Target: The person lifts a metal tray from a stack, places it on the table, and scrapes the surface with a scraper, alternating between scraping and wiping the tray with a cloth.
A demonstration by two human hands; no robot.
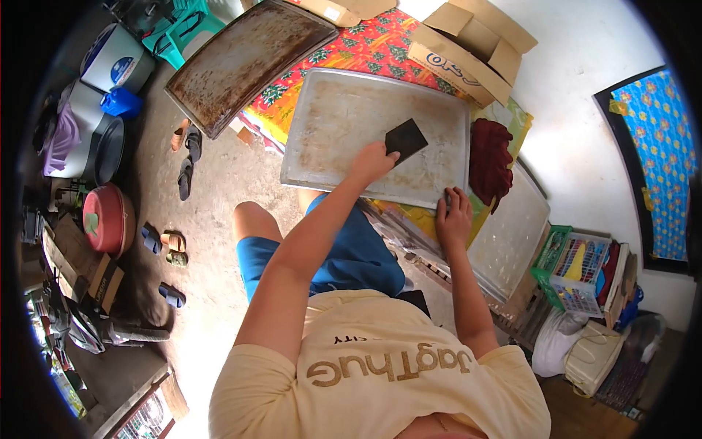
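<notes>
My left hand (pixel 374 162) pinches the near corner of a flat black rectangular sheet (pixel 406 142), which looks like sandpaper. That sheet is over the middle-right of a large grey metal baking tray (pixel 333 121) with brownish stains. At the tray's lower right corner, my right hand (pixel 455 212) rests with fingers bent over the rim; the thumb side is partly hidden. A dark red cloth (pixel 490 161) lies bunched just beyond the tray's right edge. Beneath the tray, a red and yellow patterned cover (pixel 369 40) spreads over the table.
A rusty tray (pixel 248 62) leans out at the upper left. An open cardboard box (pixel 450 62) stands behind. Another metal tray (pixel 512 227) sits low at right, near a plastic crate (pixel 578 263). Several slippers (pixel 185 179) and a red basin (pixel 106 218) are on the left.
</notes>
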